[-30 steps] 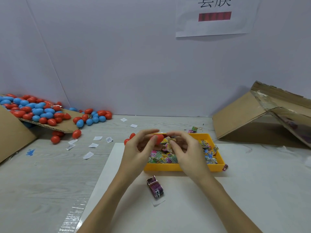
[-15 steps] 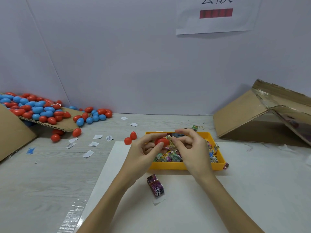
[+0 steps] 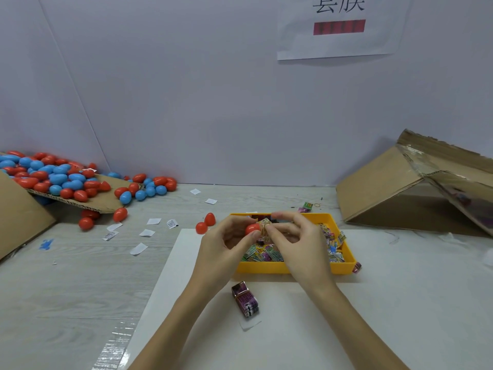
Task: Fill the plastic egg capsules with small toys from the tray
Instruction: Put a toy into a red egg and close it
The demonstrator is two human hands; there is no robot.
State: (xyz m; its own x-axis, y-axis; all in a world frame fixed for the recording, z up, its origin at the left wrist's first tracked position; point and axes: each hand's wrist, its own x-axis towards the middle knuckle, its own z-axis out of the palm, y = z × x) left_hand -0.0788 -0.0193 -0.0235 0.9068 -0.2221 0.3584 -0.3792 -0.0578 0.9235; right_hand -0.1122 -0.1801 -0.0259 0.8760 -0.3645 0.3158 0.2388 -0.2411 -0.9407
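Nearest: both bare forearms reach in from the bottom edge over a white sheet (image 3: 306, 329) laid on the pale wood-grain table (image 3: 66, 289). On the sheet, between the arms, lies a small purple toy box (image 3: 245, 300) w/ a scrap of white paper just beside it. Next back, the yellow tray (image 3: 293, 268) sits at the sheet's far edge, full of small toys (image 3: 264, 255) in colourful packets; one packet lies outside by the tray's near right corner. Above the tray the hands meet: left hand (image 3: 224, 249) has fingers and thumb curled round a red egg half (image 3: 252, 228), open end facing right; right hand (image 3: 301, 244) pinches a small folded toy packet (image 3: 265, 226) btwn thumb and forefinger, touching the egg half's mouth, other fingers loosely spread. Can't tell how far in the packet is. Just left of the tray, two more red egg pieces (image 3: 205, 223) sit on the table, near each other. Further left, white paper slips (image 3: 146, 232) are scattered about. Far left, a pile of red and blue egg capsules (image 3: 53, 177) spills from a tipped cardboard box (image 3: 16, 212) over its flap onto the table. Far right, another cardboard box (image 3: 413, 188) lies on its side, opening facing the tray. Behind it all a pale wall w/ a paper sign (image 3: 338, 25), top cut off by the frame.
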